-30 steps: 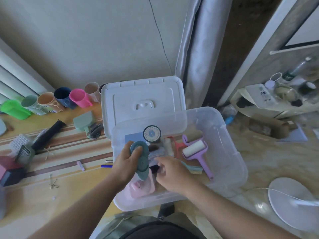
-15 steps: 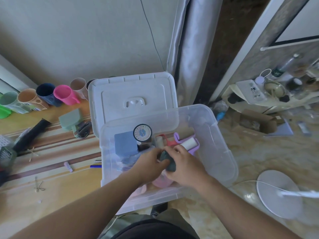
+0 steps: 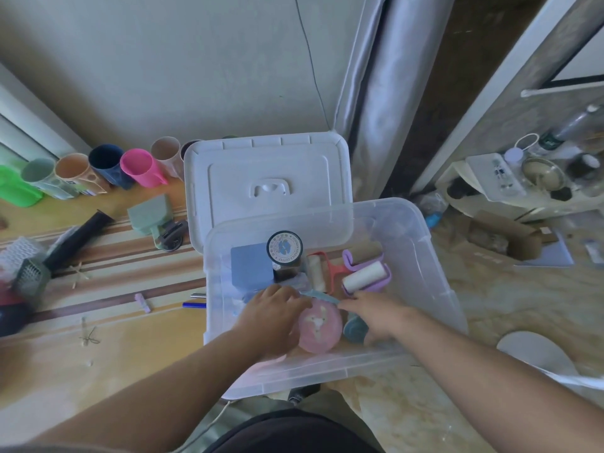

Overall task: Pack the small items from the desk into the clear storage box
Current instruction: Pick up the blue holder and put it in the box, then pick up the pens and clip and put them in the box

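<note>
The clear storage box (image 3: 441,256) stands off the desk's right edge, with its white lid (image 3: 268,171) lying behind it. Inside it are a blue card (image 3: 251,263), a black jar with a round label (image 3: 284,248), a red roller (image 3: 318,273), a purple lint roller (image 3: 366,276) and a pink round item (image 3: 318,325). My left hand (image 3: 271,312) lies inside the box with its fingers stretched over the pink item's left edge. My right hand (image 3: 372,317) grips a teal handled tool (image 3: 354,328) low in the box, right of the pink item.
On the desk lie a row of coloured cups (image 3: 137,168), a green scoop (image 3: 150,214), a black tube (image 3: 78,238), a grater (image 3: 31,279), a pink clip (image 3: 143,302) and a blue pen (image 3: 194,305). A white round base (image 3: 536,354) and a cardboard box (image 3: 503,237) sit on the floor to the right.
The teal tool passed from my left hand to my right and went down into the box, right of the pink item. My left hand let go and now lies over the pink item.
</note>
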A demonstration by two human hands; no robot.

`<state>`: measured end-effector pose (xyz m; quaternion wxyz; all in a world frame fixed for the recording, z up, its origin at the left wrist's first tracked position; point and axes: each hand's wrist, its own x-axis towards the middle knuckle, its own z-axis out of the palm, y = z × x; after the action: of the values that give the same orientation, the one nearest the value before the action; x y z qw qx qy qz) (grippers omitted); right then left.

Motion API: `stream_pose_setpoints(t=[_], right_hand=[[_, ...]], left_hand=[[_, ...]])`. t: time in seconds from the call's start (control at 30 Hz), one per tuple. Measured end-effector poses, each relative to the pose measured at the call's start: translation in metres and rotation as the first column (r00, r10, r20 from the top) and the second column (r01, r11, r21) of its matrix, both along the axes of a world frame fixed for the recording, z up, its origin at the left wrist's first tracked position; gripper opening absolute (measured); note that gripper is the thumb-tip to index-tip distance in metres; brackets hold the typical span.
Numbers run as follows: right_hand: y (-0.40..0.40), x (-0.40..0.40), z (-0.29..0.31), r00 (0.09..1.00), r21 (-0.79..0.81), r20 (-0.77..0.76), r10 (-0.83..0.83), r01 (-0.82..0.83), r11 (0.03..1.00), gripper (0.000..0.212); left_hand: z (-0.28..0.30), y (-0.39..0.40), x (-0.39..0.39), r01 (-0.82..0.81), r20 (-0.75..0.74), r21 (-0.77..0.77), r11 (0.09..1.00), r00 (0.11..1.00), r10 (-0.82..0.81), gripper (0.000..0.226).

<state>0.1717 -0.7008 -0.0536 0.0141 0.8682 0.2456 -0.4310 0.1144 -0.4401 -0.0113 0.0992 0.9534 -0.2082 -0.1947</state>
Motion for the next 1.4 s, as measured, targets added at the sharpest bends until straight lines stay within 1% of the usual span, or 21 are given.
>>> stream_pose_setpoints(t=[0.03,0.1,0.13,0.2,0.27,0.37,0.4,0.47,0.53,0.63,0.7,0.73,0.8,0.87,0.97,1.03,1.1,1.17,1.23,1.37,1.4], right_hand=[[0.001,-0.002,0.002,0.997,0.05,0.013,-0.082,0.082,0.995,0.091],[0.007,-0.008,0.01,0.967,0.213,0.065,-0.247,0.229,0.95,0.075],[0.013,-0.011,0.016,0.944,0.298,0.093,-0.317,0.277,0.913,0.076],[0.027,-0.018,0.025,0.904,0.445,0.156,-0.399,0.296,0.845,0.088],[0.045,-0.025,0.031,0.861,0.597,0.19,-0.472,0.281,0.752,0.089],[0.078,-0.031,0.048,0.797,0.747,0.252,-0.549,0.2,0.634,0.07],[0.091,-0.032,0.057,0.779,0.776,0.291,-0.556,0.147,0.613,0.063],[0.122,-0.034,0.076,0.745,0.802,0.361,-0.561,0.06,0.595,0.055],[0.158,-0.035,0.091,0.749,0.815,0.393,-0.534,-0.015,0.58,0.053],[0.221,-0.035,0.098,0.844,0.842,0.32,-0.431,-0.046,0.537,0.054],[0.266,-0.036,0.094,0.904,0.829,0.268,-0.333,-0.04,0.557,0.055],[0.288,-0.037,0.09,0.93,0.808,0.245,-0.274,-0.04,0.587,0.054],[0.331,-0.041,0.076,0.962,0.732,0.219,-0.164,-0.051,0.679,0.052],[0.367,-0.042,0.057,0.96,0.621,0.259,-0.102,-0.085,0.779,0.049],[0.399,-0.034,0.02,0.96,0.411,0.26,-0.106,-0.011,0.912,0.049],[0.405,-0.028,-0.006,0.969,0.232,0.202,-0.144,0.096,0.968,0.056],[0.406,-0.023,-0.028,0.96,0.102,0.203,-0.194,0.176,0.979,0.065],[0.405,-0.021,-0.043,0.944,0.024,0.23,-0.237,0.238,0.971,0.071],[0.402,-0.02,-0.05,0.925,-0.022,0.239,-0.294,0.308,0.951,0.067],[0.397,-0.021,-0.063,0.922,-0.023,0.242,-0.303,0.317,0.948,0.053],[0.399,-0.021,-0.065,0.922,-0.017,0.234,-0.307,0.32,0.947,0.052]], left_hand=[[-0.002,0.001,-0.002,-0.004,0.005,-0.002,1.0,1.0,0.004,0.056],[-0.005,0.002,-0.003,-0.014,0.027,-0.006,1.0,1.0,0.014,0.062],[-0.004,0.002,-0.003,-0.022,0.042,-0.004,1.0,0.999,0.022,0.065],[0.0,0.001,-0.003,-0.039,0.071,-0.019,0.999,0.997,0.04,0.07],[0.006,0.005,-0.003,-0.059,0.122,-0.103,0.993,0.99,0.072,0.07],[0.02,0.029,-0.001,-0.087,0.234,-0.336,0.938,0.957,0.173,0.059],[0.024,0.043,0.001,-0.091,0.299,-0.397,0.913,0.928,0.222,0.053],[0.028,0.078,0.004,-0.144,0.401,-0.457,0.878,0.848,0.348,0.046],[0.023,0.118,0.004,-0.274,0.391,-0.47,0.839,0.787,0.476,0.047],[0.0,0.175,-0.005,-0.491,0.271,-0.405,0.771,0.741,0.614,0.056],[-0.017,0.211,-0.014,-0.608,0.175,-0.304,0.733,0.721,0.671,0.063],[-0.026,0.228,-0.019,-0.651,0.122,-0.23,0.723,0.718,0.685,0.068],[-0.041,0.26,-0.031,-0.682,0.018,-0.042,0.73,0.73,0.683,0.077],[-0.055,0.287,-0.04,-0.659,-0.062,0.105,0.745,0.743,0.666,0.08],[-0.074,0.321,-0.044,-0.621,-0.126,0.22,0.752,0.746,0.653,0.082],[-0.086,0.336,-0.041,-0.596,-0.168,0.231,0.769,0.754,0.635,0.082],[-0.095,0.346,-0.034,-0.551,-0.174,0.214,0.807,0.791,0.586,0.08],[-0.105,0.353,-0.024,-0.486,-0.166,0.191,0.853,0.84,0.516,0.078],[-0.111,0.358,-0.012,-0.429,-0.152,0.205,0.88,0.874,0.462,0.071],[-0.115,0.366,0.004,-0.347,-0.154,0.311,0.885,0.9,0.407,0.035],[-0.114,0.367,0.005,-0.337,-0.157,0.326,0.883,0.902,0.402,0.029]])
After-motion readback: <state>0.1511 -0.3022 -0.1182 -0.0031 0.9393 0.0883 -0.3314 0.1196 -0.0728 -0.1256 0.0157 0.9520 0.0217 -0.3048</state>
